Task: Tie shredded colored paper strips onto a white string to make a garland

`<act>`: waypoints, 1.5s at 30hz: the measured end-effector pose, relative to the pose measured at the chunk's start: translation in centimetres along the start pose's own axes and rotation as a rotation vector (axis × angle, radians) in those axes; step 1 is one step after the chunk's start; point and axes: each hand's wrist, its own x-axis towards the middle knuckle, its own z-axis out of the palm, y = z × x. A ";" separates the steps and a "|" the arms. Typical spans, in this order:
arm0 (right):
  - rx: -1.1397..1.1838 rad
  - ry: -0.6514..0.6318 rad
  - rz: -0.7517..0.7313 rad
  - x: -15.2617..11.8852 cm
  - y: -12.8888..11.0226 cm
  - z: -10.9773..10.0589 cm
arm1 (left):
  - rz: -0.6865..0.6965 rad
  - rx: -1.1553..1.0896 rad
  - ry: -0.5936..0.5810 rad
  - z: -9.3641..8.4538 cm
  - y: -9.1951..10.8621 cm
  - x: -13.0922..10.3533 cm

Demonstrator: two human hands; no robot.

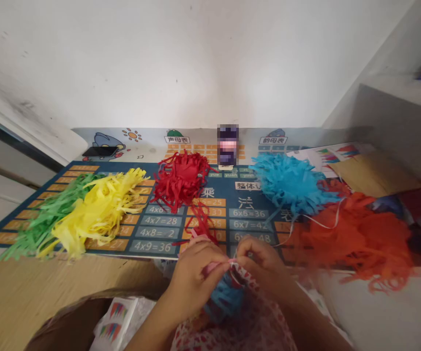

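Hands meet, pinching a pink strip, red strands just beyond, blue pompom and orange pompom rightward.

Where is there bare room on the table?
Between the yellow fringe and red fringe; also between the red fringe and blue fringe, beyond the right hand. Crowded: the right end, with orange fringe and brown paper.

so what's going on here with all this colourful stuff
A person's bare left hand and bare right hand meet at the dark blue printed mat's near edge. The left pinches a thin pink strip; the right is beside it, too blurred to tell what it holds. Below them is a blue fringed paper bunch. More such bunches lie on the mat: green, yellow, red, light blue and orange.
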 end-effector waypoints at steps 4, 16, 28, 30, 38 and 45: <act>0.120 -0.016 -0.081 1.1 0.9 0.6 | -0.366 -0.343 0.171 0.7 -0.2 0.3; 0.016 0.154 -0.254 2.2 0.8 1.4 | -0.538 -0.728 0.195 1.5 -1.4 0.7; -0.068 0.185 -0.287 2.0 0.6 1.6 | -0.573 -0.713 0.177 1.9 -1.6 0.6; -0.096 0.253 -0.302 1.8 0.5 1.9 | -0.534 -0.628 0.193 1.9 -1.6 0.6; -0.213 0.415 -0.337 1.4 0.5 3.2 | -0.202 -0.224 0.329 2.8 -1.5 0.0; -0.255 0.437 -0.370 1.3 0.3 3.4 | -0.037 -0.083 0.374 2.6 -1.0 0.1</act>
